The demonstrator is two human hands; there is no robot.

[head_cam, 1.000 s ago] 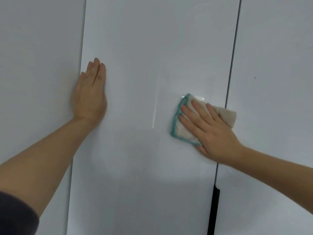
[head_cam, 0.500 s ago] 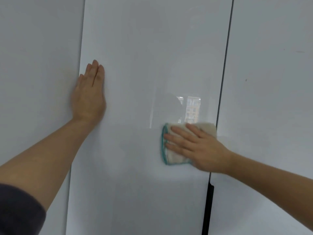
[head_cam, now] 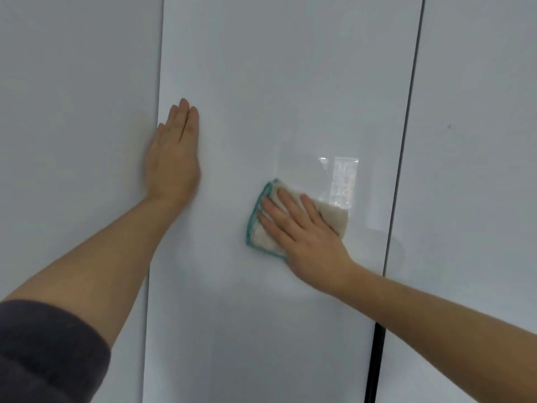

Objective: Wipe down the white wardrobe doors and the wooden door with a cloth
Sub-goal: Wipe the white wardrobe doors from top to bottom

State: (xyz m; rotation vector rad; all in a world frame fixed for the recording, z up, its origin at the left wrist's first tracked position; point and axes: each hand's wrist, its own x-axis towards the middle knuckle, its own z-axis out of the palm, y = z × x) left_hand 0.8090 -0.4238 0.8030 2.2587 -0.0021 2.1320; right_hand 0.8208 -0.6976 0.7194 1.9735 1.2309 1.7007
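Glossy white wardrobe doors fill the view. My right hand [head_cam: 302, 237] presses a folded beige cloth [head_cam: 263, 238] with a teal hem flat against the middle door [head_cam: 276, 82], fingers straight and spread. My left hand [head_cam: 173, 158] lies flat on the same door at its left edge, fingers straight and together, pointing up. The wooden door is not in view.
A left wardrobe door [head_cam: 75, 112] and a right wardrobe door [head_cam: 479, 141] flank the middle one, each parted from it by a narrow dark gap. A black strip [head_cam: 374, 367] runs down the lower part of the right gap. A bright window reflection [head_cam: 343, 178] shows above the cloth.
My right hand slid the cloth down the middle door and then up and to the left. My left hand stayed flat at the door's left edge.
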